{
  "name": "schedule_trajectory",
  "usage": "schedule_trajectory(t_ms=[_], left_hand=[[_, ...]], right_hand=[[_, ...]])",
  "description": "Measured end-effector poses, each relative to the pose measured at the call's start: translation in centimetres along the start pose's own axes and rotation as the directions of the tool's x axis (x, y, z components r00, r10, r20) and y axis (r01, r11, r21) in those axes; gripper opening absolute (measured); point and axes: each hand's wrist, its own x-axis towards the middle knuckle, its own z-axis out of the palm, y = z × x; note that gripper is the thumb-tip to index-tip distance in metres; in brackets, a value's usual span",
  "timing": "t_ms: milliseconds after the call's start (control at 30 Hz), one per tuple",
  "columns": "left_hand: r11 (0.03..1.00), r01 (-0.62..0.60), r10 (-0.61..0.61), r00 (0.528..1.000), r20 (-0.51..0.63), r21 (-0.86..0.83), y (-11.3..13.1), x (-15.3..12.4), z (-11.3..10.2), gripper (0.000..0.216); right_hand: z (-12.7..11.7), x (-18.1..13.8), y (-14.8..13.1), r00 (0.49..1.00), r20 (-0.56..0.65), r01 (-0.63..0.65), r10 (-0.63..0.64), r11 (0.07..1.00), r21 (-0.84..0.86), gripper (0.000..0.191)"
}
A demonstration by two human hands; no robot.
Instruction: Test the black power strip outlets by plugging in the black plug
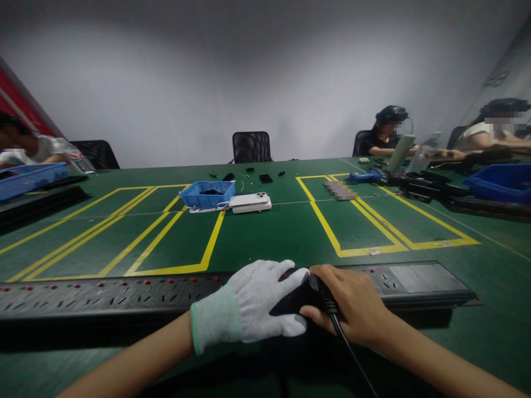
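Note:
A long black power strip (124,296) with a row of sockets and red lights lies across the table in front of me. My left hand (259,301), in a pale grey glove with a mint cuff, grips across it, fingers over the far side and thumb on the near side. Bare, my right hand (352,301) is closed around a black power plug (317,284) at the strip, beside the left fingertips. Its black cord (348,348) runs down toward me. Whether the prongs sit in a socket is hidden.
A blue bin (207,196) and a white phone on a white box (251,202) sit on the green table, marked with yellow tape. Small dark pieces lie behind. At right are a pixelated flat item (340,190), bottles and a blue tray (504,182). Several people sit around.

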Motion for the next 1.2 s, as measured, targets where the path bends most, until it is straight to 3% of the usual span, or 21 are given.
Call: schedule_trajectory(t_ms=[100, 200, 533, 733, 1200], left_hand=[[1.0, -0.019, 0.019, 0.999, -0.026, 0.016, -0.1, 0.0, 0.0, 0.061], [0.999, -0.024, 0.026, 0.999, -0.048, 0.037, -0.1, 0.0, -0.1, 0.052], [0.994, 0.05, -0.028, 0.977, -0.211, 0.102, 0.9, 0.0, 1.2, 0.048], [0.997, 0.015, -0.007, 0.993, -0.119, 0.07, 0.8, 0.1, 0.3, 0.05], [1.0, -0.022, 0.023, 0.997, -0.077, 0.013, 0.5, 0.1, 0.0, 0.05]], right_hand=[[-0.3, 0.0, 0.0, 1.0, 0.005, 0.018, -0.018, 1.0, 0.01, 0.059], [-0.3, -0.1, 0.0, 1.0, -0.019, 0.018, -0.018, 1.0, -0.001, 0.067], [0.4, -0.2, -0.3, 0.996, -0.081, -0.031, 0.025, 0.996, -0.08, 0.051], [0.5, 0.0, -0.3, 0.995, -0.093, -0.035, 0.025, 0.994, -0.101, 0.049], [0.4, 0.2, -0.4, 0.994, -0.098, -0.052, 0.042, 0.993, -0.11, 0.045]])
